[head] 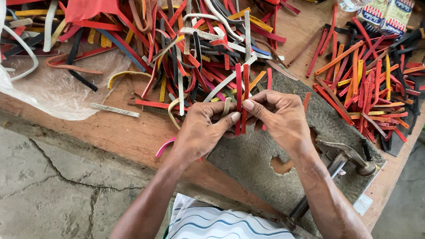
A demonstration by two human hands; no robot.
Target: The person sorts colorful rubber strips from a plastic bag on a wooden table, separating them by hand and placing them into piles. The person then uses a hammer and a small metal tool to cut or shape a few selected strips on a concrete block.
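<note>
— Two hands, what's up?
— L hand (201, 129) & R hand (280, 117) pinch red strips (241, 92) upright, over grey mat (251, 156) on wood table (128, 132). Cracked concrete floor (40, 186) below.

Wooden workbench (128, 132) is carrying all the material; worn brown top, standing on cracked concrete floor (45, 186). Lying directly on it: a large tangled heap of strips (191, 49) in red, orange, yellow, black and white toward the far edge; a second, neater pile of red and orange strips (366, 86) at the right; a clear plastic bag (37, 88) at the left; a dark grey mat (265, 150) with a ragged hole, near the front. A hammer (345, 155) is resting on the mat.
</note>
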